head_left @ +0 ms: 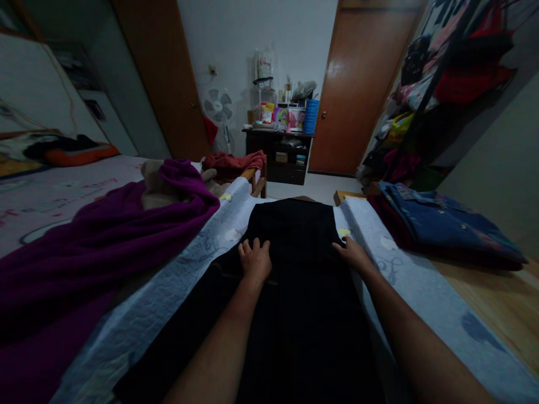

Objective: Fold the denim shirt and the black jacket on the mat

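Observation:
A long black garment [307, 303] lies spread out before me on a light blue patterned bed cover. Its dark cloth hides most folds, so the kind of garment is unclear. My left hand [255, 262] rests on its left part, palm down, with fingers apart and slightly bent. At the garment's right edge, my right hand [353, 252] has its thumb and fingers closed on the border of the cloth. The garment's far end is straight and lies flat near the far side of the bed.
To the left a purple blanket [126, 224] is heaped across the bedding. Folded blue clothing [442, 216] sits on a wooden surface [488, 286] at right. Farther off are a white fan [219, 106], a dark cabinet [275, 154], a brown door [362, 84] and hanging clothes [463, 84].

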The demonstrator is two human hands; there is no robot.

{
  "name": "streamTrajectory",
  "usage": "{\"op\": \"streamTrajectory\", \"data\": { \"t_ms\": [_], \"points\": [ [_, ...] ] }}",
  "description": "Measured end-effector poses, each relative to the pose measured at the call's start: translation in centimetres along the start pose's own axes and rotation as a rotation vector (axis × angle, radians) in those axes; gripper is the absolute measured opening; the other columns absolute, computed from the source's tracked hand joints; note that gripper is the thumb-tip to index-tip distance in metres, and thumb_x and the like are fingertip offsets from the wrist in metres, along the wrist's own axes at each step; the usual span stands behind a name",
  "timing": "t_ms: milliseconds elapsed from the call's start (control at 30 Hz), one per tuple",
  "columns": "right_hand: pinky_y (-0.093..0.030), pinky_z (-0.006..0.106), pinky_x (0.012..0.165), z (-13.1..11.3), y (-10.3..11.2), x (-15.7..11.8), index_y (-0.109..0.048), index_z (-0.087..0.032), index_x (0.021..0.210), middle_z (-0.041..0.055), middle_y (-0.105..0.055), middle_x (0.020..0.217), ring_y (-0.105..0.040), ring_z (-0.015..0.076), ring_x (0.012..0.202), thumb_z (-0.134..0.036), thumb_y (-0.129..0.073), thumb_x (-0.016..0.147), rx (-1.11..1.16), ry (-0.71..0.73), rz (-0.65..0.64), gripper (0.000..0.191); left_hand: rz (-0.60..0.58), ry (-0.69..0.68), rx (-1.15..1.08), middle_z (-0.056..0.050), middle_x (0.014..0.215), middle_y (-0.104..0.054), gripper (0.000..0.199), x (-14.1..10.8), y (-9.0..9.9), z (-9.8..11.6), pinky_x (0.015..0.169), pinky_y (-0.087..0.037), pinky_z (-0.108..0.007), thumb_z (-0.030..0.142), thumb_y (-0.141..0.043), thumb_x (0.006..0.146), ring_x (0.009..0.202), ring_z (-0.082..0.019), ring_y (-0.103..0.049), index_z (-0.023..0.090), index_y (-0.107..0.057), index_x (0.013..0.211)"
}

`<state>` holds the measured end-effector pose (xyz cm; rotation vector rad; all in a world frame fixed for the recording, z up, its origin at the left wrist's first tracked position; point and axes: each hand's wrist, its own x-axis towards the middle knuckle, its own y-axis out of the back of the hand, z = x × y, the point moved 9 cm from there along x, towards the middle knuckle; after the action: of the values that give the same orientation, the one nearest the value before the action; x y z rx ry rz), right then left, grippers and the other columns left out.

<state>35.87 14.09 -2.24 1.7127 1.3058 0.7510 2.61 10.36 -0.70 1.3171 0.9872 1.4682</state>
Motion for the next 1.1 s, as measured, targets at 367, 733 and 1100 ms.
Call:
{"op": "streamTrajectory", "data": {
  "t_ms": [367,733,1100],
  "points": [
    [-0.048,0.024,0.051,-0.6,3.2,-3.2,-0.057,-0.017,0.081,-0.0004,-0.060,0.064,-0.059,0.0137,0.056,-0.019,-0.056,0.072,0.701,-0.089,-0.132,0.009,-0.196,0.001,0.004,-0.009,0.141,-0.045,0.049,-0.3,-0.3,-0.7,0.106,-0.024,-0.056,0.017,-0.041,0.085,0.131,-0.034,-0.035,0.026,-0.049,0.133],
    [-0.050,0.024,0.044,-0.9,7.4,-5.8,-0.055,-0.018,0.084,0.0005,-0.060,0.067,-0.058,0.0136,0.054,-0.011,-0.060,0.072,1.186,-0.213,0.051,0.015,-0.557,0.158,0.081,-0.013,0.121,-0.062,0.034,-4.6,6.1,-10.5,0.083,-0.048,-0.039,0.027,-0.050,0.083,0.108,-0.029,-0.060,0.022,-0.054,0.116],
    [-0.056,0.028,0.054,3.9,10.6,-5.4,-0.056,-0.018,0.083,0.0000,-0.062,0.070,-0.061,0.0136,0.057,-0.009,-0.058,0.073,1.372,-0.221,0.199,0.014,-0.537,-0.159,-0.095,-0.008,0.120,-0.064,0.048,-6.5,9.3,-3.8,0.085,-0.046,-0.025,0.012,-0.057,0.074,0.107,-0.020,-0.061,0.020,-0.052,0.121]
  ]
}}
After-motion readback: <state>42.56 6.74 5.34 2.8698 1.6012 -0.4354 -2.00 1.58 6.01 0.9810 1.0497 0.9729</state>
